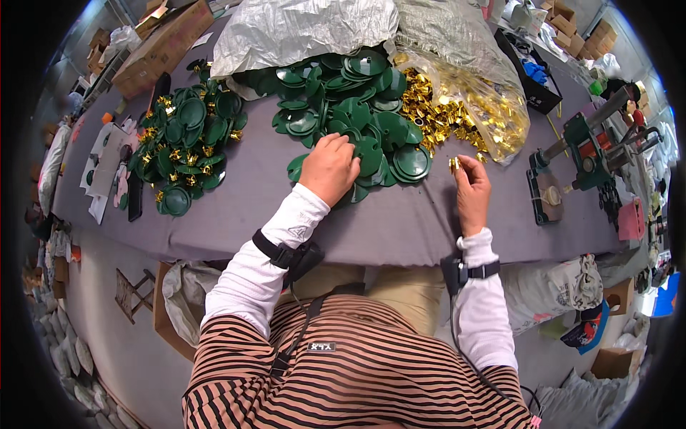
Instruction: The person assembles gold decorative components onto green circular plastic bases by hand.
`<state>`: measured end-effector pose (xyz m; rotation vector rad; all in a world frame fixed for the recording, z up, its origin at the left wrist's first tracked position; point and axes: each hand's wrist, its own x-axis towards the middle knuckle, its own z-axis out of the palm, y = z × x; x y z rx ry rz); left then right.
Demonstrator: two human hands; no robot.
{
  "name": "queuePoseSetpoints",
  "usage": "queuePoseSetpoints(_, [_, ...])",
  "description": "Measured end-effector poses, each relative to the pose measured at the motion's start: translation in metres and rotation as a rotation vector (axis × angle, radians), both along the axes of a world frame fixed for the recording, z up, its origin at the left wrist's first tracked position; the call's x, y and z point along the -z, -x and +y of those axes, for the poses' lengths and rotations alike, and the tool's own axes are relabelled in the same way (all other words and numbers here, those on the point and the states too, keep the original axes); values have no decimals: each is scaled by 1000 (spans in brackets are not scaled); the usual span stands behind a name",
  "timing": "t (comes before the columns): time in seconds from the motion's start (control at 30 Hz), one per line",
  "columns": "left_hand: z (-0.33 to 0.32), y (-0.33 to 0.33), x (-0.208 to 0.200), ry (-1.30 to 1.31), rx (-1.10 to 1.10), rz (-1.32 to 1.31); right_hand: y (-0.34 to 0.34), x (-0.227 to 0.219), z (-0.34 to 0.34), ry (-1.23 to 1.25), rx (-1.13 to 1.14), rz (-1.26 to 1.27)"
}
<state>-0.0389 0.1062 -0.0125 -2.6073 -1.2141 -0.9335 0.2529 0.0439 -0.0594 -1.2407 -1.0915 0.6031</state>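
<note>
My left hand [330,168] is at the near left edge of a pile of flat green plastic discs [370,156], its fingers curled and closed on a disc there. The fingertips are partly hidden. To the right, my right hand [471,191] is raised just above the cloth, pinching a small shiny gold metal clip [454,164] between thumb and fingers. Behind it, loose gold clips [436,118] spill from a clear plastic bag [496,107]. At the left lies another heap of green discs [191,114], with gold clips on many of them.
A grey cloth covers the table [264,207]. A green hand press [589,150] stands at the right, near a black bin [529,71]. White woven sacks [307,32] lie across the back. Papers [107,168] and a dark phone-like slab [135,200] are at the left; a cardboard box [161,50] is behind.
</note>
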Motion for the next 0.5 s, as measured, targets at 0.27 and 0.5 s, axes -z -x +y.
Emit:
queuePoseSetpoints(0.27, [-51, -24, -40, 872, 86, -942, 92, -73, -45, -42, -198, -104])
queuePoseSetpoints(0.5, [-67, -26, -28, 783, 196, -691, 85, -68, -45, -130, -179, -350])
